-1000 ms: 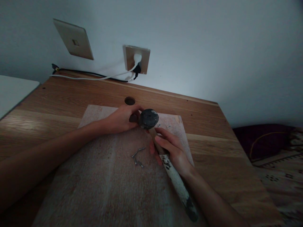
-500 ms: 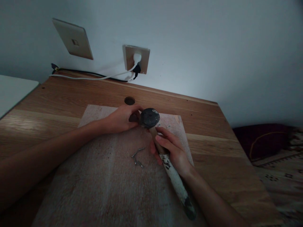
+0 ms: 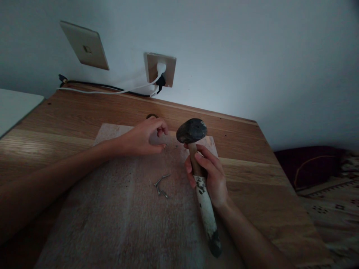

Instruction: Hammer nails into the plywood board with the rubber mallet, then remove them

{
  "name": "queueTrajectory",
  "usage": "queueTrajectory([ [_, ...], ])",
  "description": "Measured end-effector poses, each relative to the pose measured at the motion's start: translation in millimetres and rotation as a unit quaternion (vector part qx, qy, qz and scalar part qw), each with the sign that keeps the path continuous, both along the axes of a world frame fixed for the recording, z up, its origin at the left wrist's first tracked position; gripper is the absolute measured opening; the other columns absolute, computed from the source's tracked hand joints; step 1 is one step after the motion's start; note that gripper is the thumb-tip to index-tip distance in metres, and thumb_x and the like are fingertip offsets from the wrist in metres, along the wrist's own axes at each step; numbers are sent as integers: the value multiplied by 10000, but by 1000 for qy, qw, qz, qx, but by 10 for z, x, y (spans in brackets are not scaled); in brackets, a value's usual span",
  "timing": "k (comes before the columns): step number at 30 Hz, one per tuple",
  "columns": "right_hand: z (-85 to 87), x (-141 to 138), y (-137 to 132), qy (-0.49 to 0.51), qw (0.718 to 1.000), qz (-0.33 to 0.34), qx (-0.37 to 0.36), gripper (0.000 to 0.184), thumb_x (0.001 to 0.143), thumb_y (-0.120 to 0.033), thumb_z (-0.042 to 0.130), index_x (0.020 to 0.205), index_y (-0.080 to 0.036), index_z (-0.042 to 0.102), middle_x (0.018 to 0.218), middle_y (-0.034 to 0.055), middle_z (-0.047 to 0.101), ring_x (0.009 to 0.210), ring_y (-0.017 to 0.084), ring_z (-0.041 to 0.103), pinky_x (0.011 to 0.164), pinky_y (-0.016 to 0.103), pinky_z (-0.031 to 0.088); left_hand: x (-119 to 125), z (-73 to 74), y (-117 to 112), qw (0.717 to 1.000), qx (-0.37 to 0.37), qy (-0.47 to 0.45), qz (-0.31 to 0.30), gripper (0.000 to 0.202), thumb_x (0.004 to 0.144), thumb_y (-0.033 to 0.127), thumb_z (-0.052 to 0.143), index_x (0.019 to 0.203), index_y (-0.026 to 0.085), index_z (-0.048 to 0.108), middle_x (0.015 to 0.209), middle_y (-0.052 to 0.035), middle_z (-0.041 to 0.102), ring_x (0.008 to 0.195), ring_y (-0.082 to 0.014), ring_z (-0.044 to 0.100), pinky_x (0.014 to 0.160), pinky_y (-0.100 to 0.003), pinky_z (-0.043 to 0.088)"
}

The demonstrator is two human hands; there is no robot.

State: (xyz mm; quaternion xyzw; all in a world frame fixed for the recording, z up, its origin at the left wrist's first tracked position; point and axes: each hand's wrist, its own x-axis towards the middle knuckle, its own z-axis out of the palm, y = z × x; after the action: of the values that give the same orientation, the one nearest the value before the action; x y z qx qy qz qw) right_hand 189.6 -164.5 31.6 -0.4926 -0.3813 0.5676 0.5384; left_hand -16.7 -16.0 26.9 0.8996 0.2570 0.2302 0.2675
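Note:
In the head view my right hand (image 3: 209,170) is wrapped round the handle of a rubber mallet (image 3: 192,130). Its black head points up and away, while the white, dark-stained lower handle slants down toward me. Left of the mallet head, my left hand (image 3: 146,136) hovers by the far part of a pale, worn board (image 3: 126,209). The thumb stands apart from the curled fingers, and I see nothing between them. Several small metal nails (image 3: 160,186) lie loose on the board between my hands. Tiny metallic specks (image 3: 176,147) show near my left fingertips, too small to identify.
The board lies on a wooden desk (image 3: 246,194) against a wall. Behind it are a socket (image 3: 161,69) with plugs and cables (image 3: 112,90) and another wall plate (image 3: 85,46). A round desk hole (image 3: 152,116) is partly covered by my left hand. Patterned fabric (image 3: 333,213) lies at right.
The mallet head has moved right, away from my left hand, and its handle is more upright. My left thumb and fingers, partly behind the head before, now show apart.

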Motion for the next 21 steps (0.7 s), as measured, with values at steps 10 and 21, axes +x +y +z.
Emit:
queueTrajectory([
  [10, -16, 2, -1, -7, 999, -25, 19, 274, 947, -407, 627, 1132, -204, 631, 666, -57, 640, 383, 85, 517, 354, 206, 350, 116, 84, -639, 960, 126, 200, -152, 63, 883, 259, 684, 879, 196, 678, 929, -55, 745, 981, -256, 666, 1030, -422, 453],
  [21, -15, 5, 4, -14, 999, -25, 22, 267, 949, -407, 620, 1124, -207, 637, 667, -51, 645, 385, 93, 526, 349, 212, 344, -273, 377, 24, 977, 66, 195, -54, 47, 872, 222, 634, 855, 209, 675, 844, -11, 680, 764, -178, 602, 746, -293, 427],
])
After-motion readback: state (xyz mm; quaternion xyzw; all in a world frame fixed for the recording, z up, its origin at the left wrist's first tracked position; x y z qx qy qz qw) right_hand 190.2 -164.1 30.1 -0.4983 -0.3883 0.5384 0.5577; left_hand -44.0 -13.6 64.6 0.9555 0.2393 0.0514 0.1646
